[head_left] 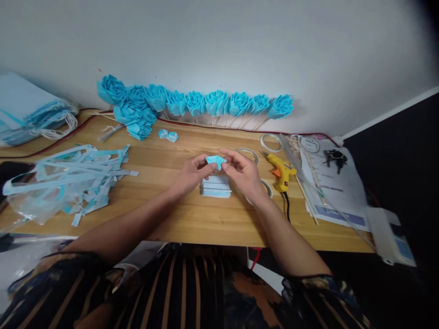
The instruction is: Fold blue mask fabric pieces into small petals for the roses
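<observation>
Between my two hands is a small folded blue petal piece (216, 161), pinched at both ends just above the table. My left hand (192, 173) grips its left end with thumb and fingers. On the other end, my right hand (243, 171) has thumb and fingertips closed. Right below the hands lies a stack of pale blue and white cut pieces (216, 187). Two small folded blue pieces (168, 135) rest farther back, left of my hands.
Blue flowers on sticks (216, 103) lean along the wall. A heap of cut strips (85, 178) covers the left side. To the right lie a yellow glue gun (281, 170), tape rolls (272, 142), papers (338, 187) and keys (335, 157). Packaged sheets (30, 109) stand back left.
</observation>
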Demonstrator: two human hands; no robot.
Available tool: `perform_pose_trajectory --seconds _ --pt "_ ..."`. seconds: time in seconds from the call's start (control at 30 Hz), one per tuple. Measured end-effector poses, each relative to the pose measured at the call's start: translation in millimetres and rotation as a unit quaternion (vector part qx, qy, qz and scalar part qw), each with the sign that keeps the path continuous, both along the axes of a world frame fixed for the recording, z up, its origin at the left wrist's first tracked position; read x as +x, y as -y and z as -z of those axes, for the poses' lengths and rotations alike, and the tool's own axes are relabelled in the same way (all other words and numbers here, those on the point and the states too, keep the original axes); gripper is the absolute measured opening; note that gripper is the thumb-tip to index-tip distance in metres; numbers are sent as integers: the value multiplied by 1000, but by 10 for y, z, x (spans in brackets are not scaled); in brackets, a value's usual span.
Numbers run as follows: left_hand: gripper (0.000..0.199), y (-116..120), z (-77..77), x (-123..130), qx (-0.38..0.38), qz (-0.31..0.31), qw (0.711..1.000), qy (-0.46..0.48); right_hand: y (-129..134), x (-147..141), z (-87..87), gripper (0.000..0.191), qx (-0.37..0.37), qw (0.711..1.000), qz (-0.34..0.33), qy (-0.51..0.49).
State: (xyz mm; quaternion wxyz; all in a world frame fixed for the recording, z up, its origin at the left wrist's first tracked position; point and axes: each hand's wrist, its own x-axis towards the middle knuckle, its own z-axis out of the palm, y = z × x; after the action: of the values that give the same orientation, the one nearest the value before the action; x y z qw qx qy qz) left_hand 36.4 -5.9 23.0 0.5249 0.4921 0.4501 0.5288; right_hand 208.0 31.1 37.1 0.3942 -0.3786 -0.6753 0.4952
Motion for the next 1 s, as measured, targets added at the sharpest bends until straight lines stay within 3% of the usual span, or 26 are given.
perform_pose_trajectory --seconds 0.3,0.5,0.57,0.67,0.87,1.0 --pt "26 0 -23 24 7 -8 1000 -10 -7 -6 19 37 12 1000 -18 13" --pt "30 12 -28 41 -9 -4 999 -39 18 -23 -22 15 11 999 -10 35" --pt "33 29 -41 44 -9 4 998 -62 12 -23 -12 18 14 999 -2 41" --pt "30 42 -52 32 -9 3 996 -86 -56 27 -10 24 39 998 39 21" --pt "25 -24 22 -12 -6 -65 996 -66 -386 326 -140 21 81 974 198 -72" --pt "23 -57 93 -18 3 -89 995 -47 -519 462 -192 16 103 979 163 59"
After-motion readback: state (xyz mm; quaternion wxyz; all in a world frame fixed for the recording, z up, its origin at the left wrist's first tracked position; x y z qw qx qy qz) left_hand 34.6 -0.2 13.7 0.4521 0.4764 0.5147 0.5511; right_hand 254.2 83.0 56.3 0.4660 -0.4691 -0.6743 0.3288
